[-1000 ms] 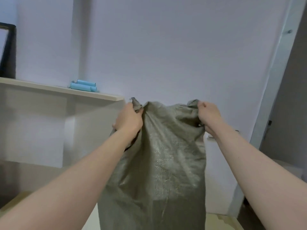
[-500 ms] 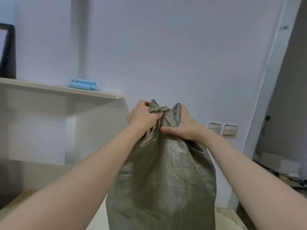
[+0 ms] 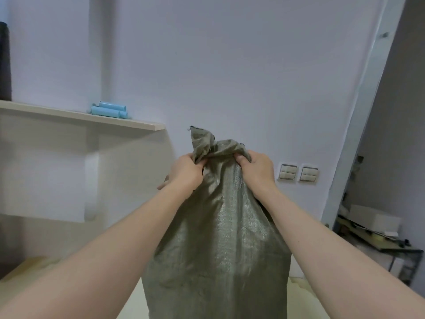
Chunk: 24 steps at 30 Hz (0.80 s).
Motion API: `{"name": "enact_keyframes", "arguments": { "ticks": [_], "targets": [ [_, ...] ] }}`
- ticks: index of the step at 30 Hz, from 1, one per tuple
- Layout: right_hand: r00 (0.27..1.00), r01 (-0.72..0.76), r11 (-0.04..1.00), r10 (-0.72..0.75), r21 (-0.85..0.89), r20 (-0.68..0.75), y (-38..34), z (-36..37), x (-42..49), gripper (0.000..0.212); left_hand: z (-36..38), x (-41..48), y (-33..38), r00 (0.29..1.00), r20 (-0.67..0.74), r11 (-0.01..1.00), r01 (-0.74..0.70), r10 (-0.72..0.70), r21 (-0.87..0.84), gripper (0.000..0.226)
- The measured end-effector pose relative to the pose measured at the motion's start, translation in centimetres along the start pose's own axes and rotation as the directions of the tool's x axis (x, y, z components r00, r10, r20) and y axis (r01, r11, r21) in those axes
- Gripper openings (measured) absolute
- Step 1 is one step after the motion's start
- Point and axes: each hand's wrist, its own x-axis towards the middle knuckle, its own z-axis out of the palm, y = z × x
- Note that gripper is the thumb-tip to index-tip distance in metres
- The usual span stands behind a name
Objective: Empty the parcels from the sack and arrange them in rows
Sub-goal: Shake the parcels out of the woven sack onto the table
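A grey-green woven sack (image 3: 218, 245) hangs upright in front of me, its lower part bulging and running out of the bottom of the view. My left hand (image 3: 186, 173) grips the bunched top of the sack on its left side. My right hand (image 3: 256, 170) grips the same gathered top on its right side, close to the left hand. A crumpled tuft of the sack's top sticks up between and above both hands. No parcels are visible; the sack hides whatever it holds.
A pale wooden shelf (image 3: 80, 117) on the left wall carries light blue tubes (image 3: 109, 110). Two wall switches (image 3: 297, 173) sit right of the sack. A cluttered table (image 3: 377, 238) stands through the doorway at right. A pale surface (image 3: 133, 305) lies below the sack.
My hands held the sack's top spread wide a second ago; they have come together and bunched it shut. My view has shifted slightly, showing the wall switches.
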Motion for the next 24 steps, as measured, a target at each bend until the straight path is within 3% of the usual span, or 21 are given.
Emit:
{"name": "enact_keyframes", "arguments": {
  "ticks": [4,6,8,9,11,13,15,19,22,24],
  "targets": [
    [0.990,0.054,0.927,-0.001,0.370,-0.143,-2.1,-0.7,2.6,0.032,-1.0,0.3,5.1,0.967,-0.201,0.942,-0.208,0.157,-0.265,0.018],
    [0.971,0.145,0.843,-0.020,0.518,-0.239,-3.2,-1.5,4.4,0.024,-1.4,0.5,7.8,0.908,-0.297,0.883,-0.379,0.297,-0.275,0.016],
    [0.970,0.184,0.787,-0.048,0.589,-0.238,-3.6,-2.4,5.4,0.020,-1.8,0.3,9.3,0.872,-0.297,0.874,-0.451,0.389,-0.180,0.020],
    [0.979,0.147,0.809,-0.040,0.569,-0.198,-3.2,-2.6,5.8,0.022,-1.8,0.8,9.2,0.883,-0.257,0.895,-0.432,0.394,-0.111,0.018],
    [0.997,0.039,0.948,-0.017,0.315,-0.072,-1.5,-2.3,6.2,0.028,-1.6,1.7,7.7,0.928,-0.163,0.942,-0.332,0.335,0.043,0.014],
    [1.000,-0.015,0.998,0.014,0.065,0.018,0.5,-1.3,6.0,0.029,-1.3,1.9,5.2,0.964,-0.075,0.958,-0.241,0.255,0.156,0.030],
    [0.998,-0.054,0.995,0.051,0.083,0.030,1.5,-0.5,5.1,0.024,-1.0,1.0,3.8,0.972,-0.045,0.959,-0.217,0.229,0.181,0.042],
    [0.999,-0.032,0.979,0.034,0.203,-0.007,0.3,-0.7,4.9,0.034,-1.7,0.5,4.3,0.970,-0.037,0.931,-0.221,0.242,0.291,0.058],
    [0.998,-0.037,0.984,0.028,0.176,0.054,-0.5,-1.1,5.0,0.020,-2.1,1.4,4.7,0.958,0.022,0.952,-0.285,0.285,0.113,0.068],
    [0.994,-0.049,0.972,0.025,0.229,0.107,-1.1,-1.4,4.4,0.024,-1.8,1.0,4.9,0.928,0.143,0.934,-0.354,0.344,0.047,0.081]
  ]
}}
